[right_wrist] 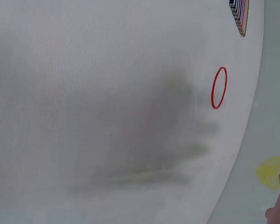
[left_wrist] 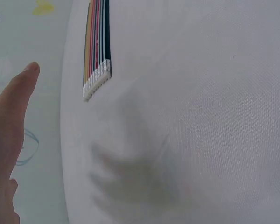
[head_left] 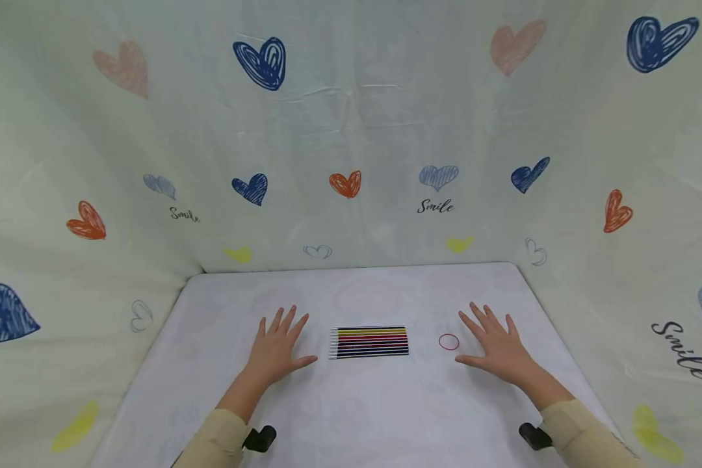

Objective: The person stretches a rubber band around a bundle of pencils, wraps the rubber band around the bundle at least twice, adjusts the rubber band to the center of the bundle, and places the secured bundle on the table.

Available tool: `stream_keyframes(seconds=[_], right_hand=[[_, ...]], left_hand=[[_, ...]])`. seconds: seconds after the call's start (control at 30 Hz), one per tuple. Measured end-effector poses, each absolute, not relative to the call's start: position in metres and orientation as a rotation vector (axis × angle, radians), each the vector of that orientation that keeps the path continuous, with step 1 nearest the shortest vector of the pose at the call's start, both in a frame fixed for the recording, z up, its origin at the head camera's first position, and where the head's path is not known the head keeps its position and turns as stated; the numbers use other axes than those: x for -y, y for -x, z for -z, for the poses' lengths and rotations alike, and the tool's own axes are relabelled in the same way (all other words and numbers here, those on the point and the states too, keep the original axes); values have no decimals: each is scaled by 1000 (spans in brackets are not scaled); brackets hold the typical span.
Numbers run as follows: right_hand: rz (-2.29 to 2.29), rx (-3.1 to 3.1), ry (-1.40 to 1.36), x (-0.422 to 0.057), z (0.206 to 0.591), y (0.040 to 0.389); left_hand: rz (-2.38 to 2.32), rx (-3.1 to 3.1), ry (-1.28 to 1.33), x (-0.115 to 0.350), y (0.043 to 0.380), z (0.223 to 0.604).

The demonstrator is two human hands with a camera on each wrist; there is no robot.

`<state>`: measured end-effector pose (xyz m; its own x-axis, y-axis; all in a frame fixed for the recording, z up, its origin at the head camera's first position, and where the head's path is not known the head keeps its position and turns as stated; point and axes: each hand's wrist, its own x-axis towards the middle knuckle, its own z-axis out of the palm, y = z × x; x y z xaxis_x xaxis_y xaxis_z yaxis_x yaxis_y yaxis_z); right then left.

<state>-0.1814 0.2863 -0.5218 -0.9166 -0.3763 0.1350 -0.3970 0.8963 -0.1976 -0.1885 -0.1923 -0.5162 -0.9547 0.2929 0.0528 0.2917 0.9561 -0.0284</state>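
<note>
In the head view, the left hand (head_left: pixel 276 351) and right hand (head_left: pixel 499 351) hung empty, fingers spread, pencils (head_left: pixel 370 342) rowed on the worktop (head_left: pixel 386 409) between them. The left-wrist view showed them slim: likely light, stiff, best gripped mid-shaft. The right-wrist view showed a thin red ring (right_wrist: pixel 212 95), probably stretchy, pinchable anywhere.

Pencils (left_wrist: pixel 97 46) side by side on white table (left_wrist: pixel 205 116), left hand (left_wrist: pixel 5 135) apart

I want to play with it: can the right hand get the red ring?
Probably yes: the right hand is open, empty and close by, and nothing shows between it and the red ring.
</note>
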Motion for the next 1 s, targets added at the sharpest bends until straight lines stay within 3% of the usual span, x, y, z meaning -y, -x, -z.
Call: stream_keyframes(seconds=[0.47, 1.0], right_hand=[[-478, 2944, -575, -261, 539, 190], [-714, 2921, -614, -197, 555, 206]], left_hand=[[73, 3016, 459, 169, 197, 530], [397, 3037, 414, 138, 205, 547]])
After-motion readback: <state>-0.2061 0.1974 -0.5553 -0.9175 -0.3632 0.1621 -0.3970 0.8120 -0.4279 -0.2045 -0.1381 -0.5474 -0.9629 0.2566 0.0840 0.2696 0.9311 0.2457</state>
